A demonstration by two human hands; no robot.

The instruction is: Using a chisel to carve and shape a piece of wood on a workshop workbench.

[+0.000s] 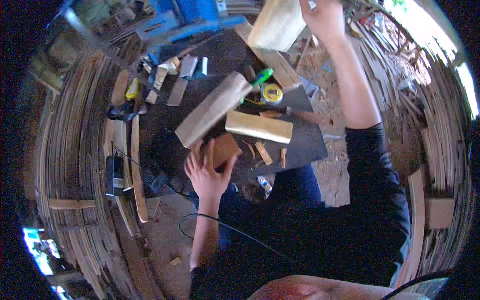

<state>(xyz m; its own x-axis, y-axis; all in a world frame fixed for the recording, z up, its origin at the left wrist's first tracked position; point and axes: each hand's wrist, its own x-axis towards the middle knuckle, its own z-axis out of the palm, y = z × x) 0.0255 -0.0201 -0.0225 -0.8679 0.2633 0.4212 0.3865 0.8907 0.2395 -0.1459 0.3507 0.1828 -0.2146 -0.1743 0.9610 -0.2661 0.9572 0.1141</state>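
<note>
My left hand (206,169) is closed around a small brown block (226,151) on the dark tabletop (190,92), thumb on one side and fingers on the other. Just beyond it lies a long squared piece of wood (212,110), and to its right a shorter pale wood piece (260,127). Stretched far out, my right hand (324,19) is beside the edge of a large pale wood block (278,26). The top of the picture cuts off its fingers and they are blurred, so their grip is unclear.
A yellow tape measure (272,93) and a green-handled tool (262,76) lie mid-table. Wood offcuts (177,91) and a yellow-and-black tool (132,90) sit left. Blue machinery (190,17) stands behind. Stacked wood strips (75,140) line the left side; a cable (235,235) crosses my left forearm.
</note>
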